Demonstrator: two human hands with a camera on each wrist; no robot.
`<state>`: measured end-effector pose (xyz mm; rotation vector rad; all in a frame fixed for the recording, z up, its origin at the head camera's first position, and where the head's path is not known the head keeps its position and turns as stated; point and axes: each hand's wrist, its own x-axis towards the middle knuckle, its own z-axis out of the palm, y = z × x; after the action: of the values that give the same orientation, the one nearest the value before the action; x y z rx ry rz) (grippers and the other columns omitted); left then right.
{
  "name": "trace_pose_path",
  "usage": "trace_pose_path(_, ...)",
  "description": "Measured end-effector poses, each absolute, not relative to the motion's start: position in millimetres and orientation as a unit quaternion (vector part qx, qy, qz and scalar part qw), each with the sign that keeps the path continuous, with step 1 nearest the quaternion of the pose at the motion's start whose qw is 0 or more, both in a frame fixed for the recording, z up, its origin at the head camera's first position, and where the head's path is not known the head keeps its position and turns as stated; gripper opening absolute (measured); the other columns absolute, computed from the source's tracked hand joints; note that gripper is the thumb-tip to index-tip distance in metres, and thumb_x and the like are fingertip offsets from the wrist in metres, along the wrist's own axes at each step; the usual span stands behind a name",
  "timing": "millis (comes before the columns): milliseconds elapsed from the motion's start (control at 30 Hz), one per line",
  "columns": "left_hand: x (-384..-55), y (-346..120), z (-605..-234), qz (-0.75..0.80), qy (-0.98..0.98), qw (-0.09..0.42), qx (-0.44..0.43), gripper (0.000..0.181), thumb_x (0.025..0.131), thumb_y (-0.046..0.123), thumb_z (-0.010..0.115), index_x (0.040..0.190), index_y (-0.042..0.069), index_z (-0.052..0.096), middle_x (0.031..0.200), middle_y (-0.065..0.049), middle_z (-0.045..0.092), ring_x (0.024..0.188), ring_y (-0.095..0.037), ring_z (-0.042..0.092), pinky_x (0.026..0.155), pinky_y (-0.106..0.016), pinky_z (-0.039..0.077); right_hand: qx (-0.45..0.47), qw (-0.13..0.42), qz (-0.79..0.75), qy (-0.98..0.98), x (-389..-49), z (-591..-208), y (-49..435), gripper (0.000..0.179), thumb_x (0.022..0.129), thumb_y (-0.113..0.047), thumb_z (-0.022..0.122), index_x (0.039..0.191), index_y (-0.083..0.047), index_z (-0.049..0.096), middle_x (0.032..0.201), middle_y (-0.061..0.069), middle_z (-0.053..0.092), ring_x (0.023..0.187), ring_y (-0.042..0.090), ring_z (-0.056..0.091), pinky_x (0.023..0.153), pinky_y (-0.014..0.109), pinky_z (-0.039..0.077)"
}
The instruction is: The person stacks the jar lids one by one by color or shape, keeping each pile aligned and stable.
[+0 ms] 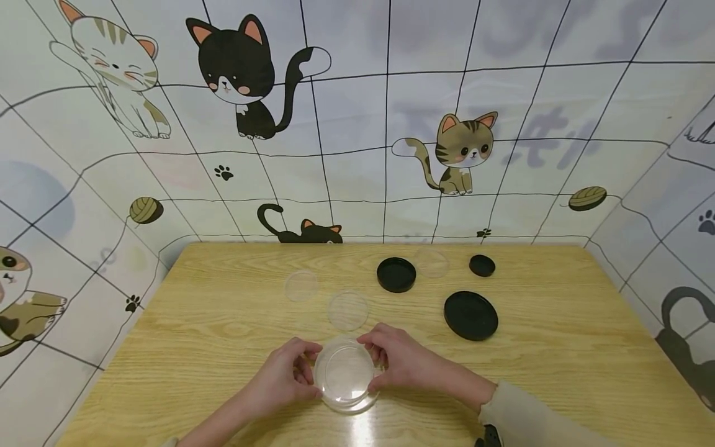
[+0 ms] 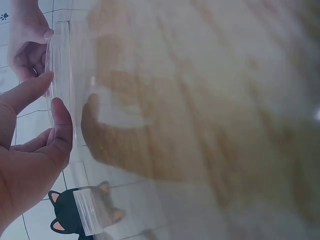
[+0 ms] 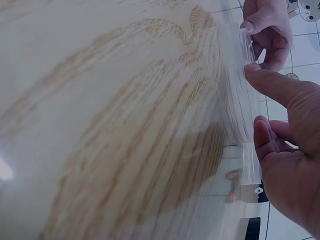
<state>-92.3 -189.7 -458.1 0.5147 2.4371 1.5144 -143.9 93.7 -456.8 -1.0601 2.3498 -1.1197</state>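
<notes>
Near the front of the table, a clear round dish (image 1: 346, 371) with a raised rim lies between both hands. Another clear round piece (image 1: 357, 410) shows from under its lower edge, slightly offset. My left hand (image 1: 292, 372) grips the dish's left rim with thumb and curled fingers. On the opposite side, my right hand (image 1: 403, 360) holds the right rim the same way. In the left wrist view the dish (image 2: 61, 75) appears edge-on, low over the table. The right wrist view shows its stacked clear walls (image 3: 240, 90) between the fingertips.
Behind the hands lie clear round pieces (image 1: 348, 310), (image 1: 301, 285) and a faint clear disc (image 1: 432, 264). To the right are a large black round dish (image 1: 471, 315), a medium black dish (image 1: 396, 275) and a small black dish (image 1: 482, 266). A cat-print curtain (image 1: 357, 174) surrounds the wooden table (image 1: 223, 323).
</notes>
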Motion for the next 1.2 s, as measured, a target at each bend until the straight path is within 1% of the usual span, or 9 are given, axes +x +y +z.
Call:
trace_pose_path(167, -92, -191, -459, 0.519, 0.829, 0.118, 0.173, 0.067, 0.069, -0.003, 0.092, 0.128, -0.010, 0.060, 0.106, -0.011, 0.058, 0.078, -0.012, 0.061, 0.065, -0.024, 0.056, -0.368, 0.160, -0.391, 0.828, -144, -458, 93, 0.070, 0.072, -0.010, 0.095, 0.132, 0.003, 0.061, 0.100, -0.004, 0.053, 0.081, 0.003, 0.052, 0.071, 0.020, 0.052)
trace_pose_path(367, -93, -190, -461, 0.519, 0.829, 0.122, 0.167, 0.066, 0.069, -0.004, 0.092, 0.126, -0.009, 0.061, 0.106, -0.010, 0.058, 0.079, -0.011, 0.060, 0.065, -0.023, 0.056, -0.359, 0.172, -0.394, 0.828, -144, -459, 94, 0.072, 0.073, -0.010, 0.094, 0.135, 0.002, 0.060, 0.100, -0.003, 0.053, 0.080, 0.004, 0.052, 0.072, 0.021, 0.052)
trace_pose_path(667, -94, -189, -459, 0.510, 0.836, 0.109, 0.173, 0.065, 0.069, -0.002, 0.092, 0.126, -0.008, 0.061, 0.105, -0.009, 0.058, 0.078, -0.011, 0.061, 0.065, -0.023, 0.056, -0.360, 0.172, -0.402, 0.824, -143, -457, 95, 0.073, 0.075, -0.010, 0.093, 0.138, 0.002, 0.058, 0.106, -0.002, 0.053, 0.082, 0.004, 0.053, 0.074, 0.021, 0.052)
trace_pose_path(800, -95, -191, -457, 0.510, 0.836, 0.093, 0.182, 0.064, 0.070, 0.000, 0.092, 0.127, -0.007, 0.062, 0.106, -0.010, 0.057, 0.078, -0.012, 0.063, 0.067, -0.025, 0.057, -0.362, 0.145, -0.428, 0.815, -143, -454, 98, 0.070, 0.077, -0.009, 0.092, 0.137, 0.003, 0.058, 0.110, 0.003, 0.055, 0.082, 0.006, 0.057, 0.074, 0.023, 0.054)
trace_pose_path(1000, -108, -199, -449, 0.516, 0.828, 0.087, 0.201, 0.060, 0.076, 0.003, 0.090, 0.129, -0.003, 0.061, 0.109, -0.015, 0.057, 0.079, -0.015, 0.063, 0.070, -0.027, 0.057, -0.356, 0.084, -0.448, 0.815, -152, -449, 102, 0.065, 0.079, -0.005, 0.090, 0.135, 0.003, 0.059, 0.113, 0.013, 0.058, 0.083, 0.012, 0.061, 0.077, 0.029, 0.056)
trace_pose_path(1100, -120, -202, -444, 0.530, 0.821, 0.085, 0.194, 0.060, 0.078, 0.002, 0.089, 0.130, -0.003, 0.060, 0.110, -0.020, 0.056, 0.081, -0.017, 0.062, 0.070, -0.027, 0.057, -0.344, 0.066, -0.454, 0.820, -163, -446, 104, 0.063, 0.080, -0.005, 0.089, 0.136, 0.002, 0.060, 0.114, 0.016, 0.058, 0.084, 0.018, 0.063, 0.077, 0.034, 0.057)
trace_pose_path(1200, -134, -203, -441, 0.550, 0.812, 0.085, 0.175, 0.060, 0.078, -0.001, 0.087, 0.131, -0.005, 0.060, 0.111, -0.023, 0.055, 0.083, -0.019, 0.062, 0.069, -0.026, 0.056, -0.321, 0.060, -0.464, 0.823, -174, -442, 107, 0.062, 0.081, -0.005, 0.088, 0.136, 0.001, 0.060, 0.115, 0.018, 0.058, 0.087, 0.026, 0.063, 0.078, 0.038, 0.057)
